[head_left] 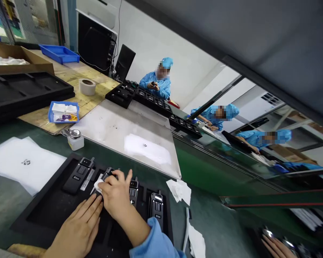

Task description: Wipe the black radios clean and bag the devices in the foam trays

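A black foam tray (pixel 47 208) holds several handheld two-way radios in its slots. My right hand (pixel 118 197) pinches a small white wipe (pixel 97 186) against the radio (pixel 108 173) second from the left, covering most of it. My left hand (pixel 79 224) lies with its fingers stretched out together, fingertips at that radio's lower end beside the wipe. To the left rests another radio (pixel 79 175) with a white label strip (pixel 87 180) by it. Right of my hand are a partly covered radio (pixel 134 191) and one more (pixel 156 211).
Behind the tray stands a dispenser bottle (pixel 75 139) with a metal top. White sheets (pixel 27 163) lie left, crumpled wipes (pixel 179 191) and a white-handled brush-like tool (pixel 187 229) right. A blue box (pixel 63 113) and tape roll (pixel 87 87) sit farther back. A co-worker's hand (pixel 277 247) shows bottom right.
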The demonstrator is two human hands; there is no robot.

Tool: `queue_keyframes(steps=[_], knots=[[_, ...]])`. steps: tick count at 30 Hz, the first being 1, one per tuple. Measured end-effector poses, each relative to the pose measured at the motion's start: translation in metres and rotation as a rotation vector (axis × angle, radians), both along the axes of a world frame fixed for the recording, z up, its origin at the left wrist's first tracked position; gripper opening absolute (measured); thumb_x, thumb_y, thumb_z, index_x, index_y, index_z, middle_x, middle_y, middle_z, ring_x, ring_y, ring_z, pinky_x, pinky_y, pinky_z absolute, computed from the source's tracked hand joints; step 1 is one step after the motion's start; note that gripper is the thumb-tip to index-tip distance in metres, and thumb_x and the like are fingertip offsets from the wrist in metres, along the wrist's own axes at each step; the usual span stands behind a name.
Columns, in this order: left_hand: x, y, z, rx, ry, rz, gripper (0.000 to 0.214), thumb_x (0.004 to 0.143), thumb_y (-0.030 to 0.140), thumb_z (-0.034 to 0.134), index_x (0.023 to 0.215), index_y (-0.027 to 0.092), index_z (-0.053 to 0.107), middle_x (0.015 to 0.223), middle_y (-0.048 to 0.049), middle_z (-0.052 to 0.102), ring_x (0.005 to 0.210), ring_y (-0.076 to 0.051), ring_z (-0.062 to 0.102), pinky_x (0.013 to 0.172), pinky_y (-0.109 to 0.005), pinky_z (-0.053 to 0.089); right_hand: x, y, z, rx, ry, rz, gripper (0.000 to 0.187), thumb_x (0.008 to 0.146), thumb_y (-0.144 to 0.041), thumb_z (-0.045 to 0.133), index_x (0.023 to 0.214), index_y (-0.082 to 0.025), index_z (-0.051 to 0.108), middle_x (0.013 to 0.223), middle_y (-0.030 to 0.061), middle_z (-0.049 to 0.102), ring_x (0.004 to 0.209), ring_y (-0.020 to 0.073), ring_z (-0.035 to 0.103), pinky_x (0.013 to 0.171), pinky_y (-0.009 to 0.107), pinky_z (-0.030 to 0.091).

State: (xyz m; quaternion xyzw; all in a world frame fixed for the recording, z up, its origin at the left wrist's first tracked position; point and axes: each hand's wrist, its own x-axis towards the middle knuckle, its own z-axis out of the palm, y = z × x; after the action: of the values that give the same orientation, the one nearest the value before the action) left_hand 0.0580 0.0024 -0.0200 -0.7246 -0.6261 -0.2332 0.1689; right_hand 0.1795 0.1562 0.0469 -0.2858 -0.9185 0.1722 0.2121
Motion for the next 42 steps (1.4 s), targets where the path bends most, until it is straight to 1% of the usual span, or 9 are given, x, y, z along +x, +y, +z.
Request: queue_keyframes(steps=[5, 9, 12, 19, 22, 26, 30, 36, 42], knots=[[0.002, 0.000, -0.001, -0.003, -0.003, 0.001, 0.045, 0.089, 0.019, 0.056, 0.133, 0.017, 0.064, 0.142, -0.0051, 0.064, 0.133, -0.023, 0.058, 0.112, -0.035, 0.043, 0.008, -0.016, -0.018, 0.027, -0.040, -0.020, 0.020, 0.096, -0.028, 0.063, 0.106, -0.041, 0.075, 0.090, 0.0000, 0.073, 0.115, 0.0318, 0.055, 0.116, 0.071, -0.014], [0.001, 0.002, -0.001, 0.032, -0.030, -0.013, 0.041, 0.091, 0.023, 0.056, 0.130, 0.018, 0.066, 0.136, -0.0064, 0.068, 0.128, -0.024, 0.061, 0.113, -0.036, 0.041, -0.013, -0.012, -0.011, 0.059, -0.134, -0.006, 0.018, 0.093, -0.026, 0.064, 0.101, -0.038, 0.075, 0.097, -0.0035, 0.073, 0.124, 0.0322, 0.051, 0.115, 0.077, -0.007], [-0.003, 0.001, -0.001, 0.051, -0.055, -0.018, 0.041, 0.093, 0.026, 0.054, 0.131, 0.018, 0.066, 0.136, -0.0074, 0.068, 0.126, -0.025, 0.062, 0.115, -0.037, 0.037, -0.002, -0.013, -0.006, 0.076, -0.158, 0.019, 0.017, 0.093, -0.028, 0.064, 0.103, -0.037, 0.074, 0.098, -0.0053, 0.073, 0.123, 0.0288, 0.051, 0.119, 0.070, -0.009], [0.020, 0.020, 0.019, 0.061, 0.006, -0.189, 0.047, 0.092, 0.025, 0.057, 0.139, 0.020, 0.061, 0.147, -0.0033, 0.060, 0.136, -0.025, 0.053, 0.123, -0.039, 0.025, 0.072, 0.005, 0.006, 0.061, 0.124, -0.505, 0.027, 0.090, -0.012, 0.066, 0.097, -0.035, 0.078, 0.093, -0.0021, 0.073, 0.117, 0.0261, 0.054, 0.116, 0.066, 0.011], [0.051, 0.038, 0.022, 0.051, 0.066, -0.294, 0.047, 0.094, 0.034, 0.056, 0.139, 0.022, 0.061, 0.146, -0.0013, 0.061, 0.136, -0.022, 0.052, 0.125, -0.037, 0.020, 0.062, 0.021, 0.006, -0.016, 0.132, -0.480, 0.027, 0.087, -0.011, 0.070, 0.091, -0.037, 0.079, 0.091, -0.0033, 0.074, 0.115, 0.0265, 0.054, 0.115, 0.070, 0.007], [0.073, 0.050, 0.013, 0.036, 0.083, -0.289, 0.047, 0.097, 0.040, 0.050, 0.137, 0.019, 0.062, 0.143, -0.0036, 0.063, 0.134, -0.022, 0.053, 0.125, -0.039, 0.015, 0.061, 0.031, -0.002, -0.047, 0.119, -0.501, 0.026, 0.086, -0.012, 0.072, 0.089, -0.036, 0.080, 0.088, -0.0032, 0.074, 0.111, 0.0261, 0.055, 0.115, 0.071, 0.006], [0.071, 0.048, 0.007, 0.042, 0.101, -0.280, 0.045, 0.096, 0.035, 0.049, 0.137, 0.019, 0.063, 0.147, -0.0031, 0.060, 0.137, -0.022, 0.050, 0.125, -0.039, 0.016, 0.079, 0.029, -0.008, -0.011, 0.151, -0.644, 0.023, 0.085, -0.010, 0.069, 0.084, -0.029, 0.079, 0.087, 0.0005, 0.075, 0.109, 0.0297, 0.056, 0.112, 0.072, 0.013], [0.070, 0.047, 0.014, 0.014, 0.108, -0.294, 0.046, 0.093, 0.031, 0.052, 0.136, 0.019, 0.063, 0.142, -0.0019, 0.065, 0.132, -0.021, 0.055, 0.127, -0.039, 0.012, 0.069, 0.027, -0.014, -0.004, 0.171, -0.467, 0.025, 0.085, -0.015, 0.071, 0.093, -0.038, 0.079, 0.089, -0.0029, 0.074, 0.113, 0.0289, 0.055, 0.115, 0.071, 0.003], [0.069, 0.046, 0.013, 0.038, 0.107, -0.307, 0.047, 0.091, 0.026, 0.052, 0.136, 0.018, 0.063, 0.146, -0.0027, 0.061, 0.133, -0.021, 0.055, 0.125, -0.038, 0.019, 0.102, 0.019, -0.005, 0.060, 0.191, -0.624, 0.022, 0.085, -0.010, 0.065, 0.087, -0.028, 0.078, 0.089, 0.0008, 0.074, 0.110, 0.0301, 0.057, 0.114, 0.066, 0.013]])
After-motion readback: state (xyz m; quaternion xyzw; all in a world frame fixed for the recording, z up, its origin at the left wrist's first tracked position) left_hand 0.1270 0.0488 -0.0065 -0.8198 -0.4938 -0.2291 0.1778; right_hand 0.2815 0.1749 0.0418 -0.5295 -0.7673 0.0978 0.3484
